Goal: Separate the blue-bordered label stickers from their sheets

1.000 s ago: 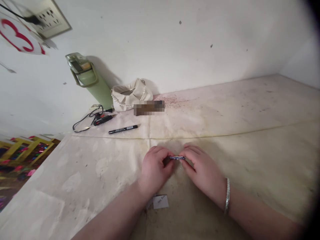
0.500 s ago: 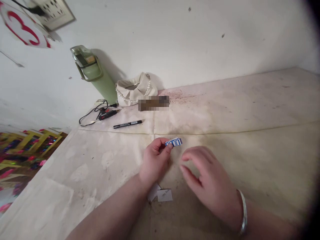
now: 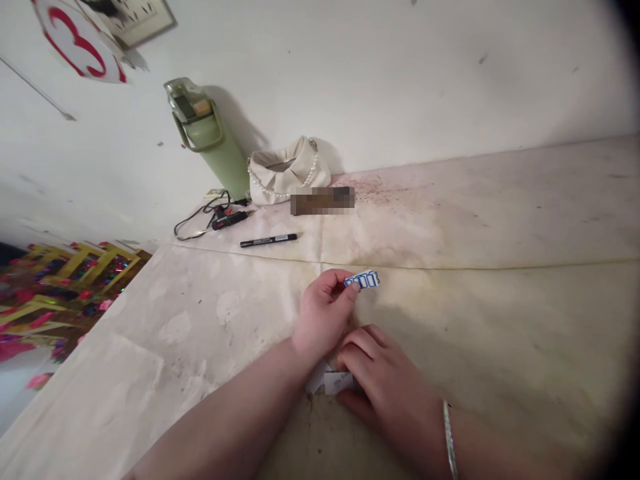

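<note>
My left hand (image 3: 327, 313) pinches a small blue-and-white printed card (image 3: 364, 280) between thumb and fingers, held just above the table. Below it, my right hand (image 3: 385, 380) is at a small white paper slip (image 3: 338, 382) with handwriting on it. Its thumb is by the slip's lower right corner and the fingers are curled over the upper side, with a gap between. Another white slip (image 3: 316, 380) lies next to it, partly hidden by my left wrist. A silver bangle (image 3: 449, 440) is on my right wrist.
Farther back lie a black marker (image 3: 269, 241), a glue gun (image 3: 227, 218) with its cord, a blurred-out brown object (image 3: 320, 201), a cream handbag (image 3: 273, 183) and a green bottle (image 3: 220, 150) against the wall. Colourful items (image 3: 60, 293) stand beyond the table's left edge.
My right hand has moved left and down from beside the printed card to the paper slips. My left hand keeps its hold on the card. The whole view has shifted slightly.
</note>
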Demonstrator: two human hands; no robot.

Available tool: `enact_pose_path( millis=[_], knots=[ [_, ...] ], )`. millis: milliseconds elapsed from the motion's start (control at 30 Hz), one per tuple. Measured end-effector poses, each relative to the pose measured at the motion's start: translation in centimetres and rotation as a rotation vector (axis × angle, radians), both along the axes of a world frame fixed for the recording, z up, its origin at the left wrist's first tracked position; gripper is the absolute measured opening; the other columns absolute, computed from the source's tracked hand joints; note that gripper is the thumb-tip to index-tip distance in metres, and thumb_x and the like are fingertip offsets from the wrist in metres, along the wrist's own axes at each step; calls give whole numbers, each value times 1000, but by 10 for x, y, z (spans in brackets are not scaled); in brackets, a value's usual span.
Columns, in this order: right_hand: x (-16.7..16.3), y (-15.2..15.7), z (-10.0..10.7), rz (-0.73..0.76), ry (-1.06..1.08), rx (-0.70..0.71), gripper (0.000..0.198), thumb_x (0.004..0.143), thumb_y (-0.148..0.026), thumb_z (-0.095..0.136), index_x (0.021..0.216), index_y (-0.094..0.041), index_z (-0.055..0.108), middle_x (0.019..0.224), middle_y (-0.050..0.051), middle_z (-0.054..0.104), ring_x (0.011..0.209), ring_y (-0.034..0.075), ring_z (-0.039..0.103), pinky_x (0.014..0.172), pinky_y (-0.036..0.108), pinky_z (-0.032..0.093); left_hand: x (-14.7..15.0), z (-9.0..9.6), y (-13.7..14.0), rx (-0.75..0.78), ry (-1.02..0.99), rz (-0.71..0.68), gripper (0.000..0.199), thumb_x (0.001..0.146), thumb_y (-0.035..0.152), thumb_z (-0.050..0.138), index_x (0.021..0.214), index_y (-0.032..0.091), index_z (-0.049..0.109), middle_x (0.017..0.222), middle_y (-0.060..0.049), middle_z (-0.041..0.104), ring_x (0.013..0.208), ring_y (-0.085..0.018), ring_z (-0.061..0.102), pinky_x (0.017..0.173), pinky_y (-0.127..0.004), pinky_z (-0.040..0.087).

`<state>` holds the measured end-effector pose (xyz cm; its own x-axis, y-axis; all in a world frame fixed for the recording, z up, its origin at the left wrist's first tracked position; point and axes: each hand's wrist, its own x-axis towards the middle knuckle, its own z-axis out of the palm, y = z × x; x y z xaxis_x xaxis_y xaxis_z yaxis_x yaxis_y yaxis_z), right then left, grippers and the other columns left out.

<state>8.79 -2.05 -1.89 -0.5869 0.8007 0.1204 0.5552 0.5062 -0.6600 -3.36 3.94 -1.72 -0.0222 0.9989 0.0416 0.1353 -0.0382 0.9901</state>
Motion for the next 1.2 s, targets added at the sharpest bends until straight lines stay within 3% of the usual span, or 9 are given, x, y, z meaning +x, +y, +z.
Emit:
enact_pose_path(
  millis=[200,333,500,733,833,900,1033,1133,1200],
  knots=[
    [3,2,3,-1,45,-41,20,68,-3,63,64,-18,50,81,0,59,86,19,51,75,31,43,1,2,-1,-5,12,6,10,81,26,59,87,18,62,76,0,61,68,-12,53,62,-22,41],
    [11,8,6,-8,112,-78,18,77,-8,55,68,-20,46,75,0,58,74,16,53,64,27,42,1,2,-1,-54,-41,-2,12,80,28,60,86,18,60,72,2,58,59,-9,48,53,-20,37],
    [23,16,9,-197,241,-232,16,90,-21,39,74,-24,37,63,-3,59,56,14,54,52,26,41,0,1,-1,-75,-23,-10,12,80,27,60,86,17,61,74,1,60,59,-9,49,54,-20,38],
    [25,27,4,-429,384,-326,17,83,-24,46,70,-25,35,54,-6,51,48,13,51,47,24,41,-1,3,-1,-51,16,-12,10,80,26,60,85,18,62,79,-1,64,70,-12,56,65,-23,43],
    [27,32,1,-518,464,-317,7,81,-25,48,83,-24,42,63,-4,54,52,13,51,50,26,43,-1,2,-1,-52,22,-19,11,81,27,59,86,17,62,76,0,63,65,-11,54,60,-21,41],
    [29,34,1,-565,502,-327,15,80,-26,49,94,-23,45,70,-3,57,56,14,54,54,28,45,-2,1,-1,-55,12,-25,11,81,28,60,86,18,62,74,0,62,61,-10,51,56,-20,39],
    [30,36,0,-607,486,-376,17,80,-27,50,96,-22,48,68,-2,57,56,15,54,54,29,45,-2,0,-1,-70,1,-29,12,81,29,60,85,18,61,70,1,59,56,-9,47,53,-20,36],
    [30,36,0,-649,593,-351,38,80,-27,52,116,-21,41,80,1,61,64,16,57,60,30,47,-2,1,-1,-81,-4,-31,13,80,30,60,85,18,62,70,1,59,56,-9,47,52,-19,36],
    [30,36,1,-652,599,-364,40,81,-28,52,119,-20,41,79,1,60,64,16,57,60,30,46,-2,2,-1,-83,-1,-30,13,80,30,61,85,18,62,70,2,59,55,-9,47,51,-19,36]
  ],
)
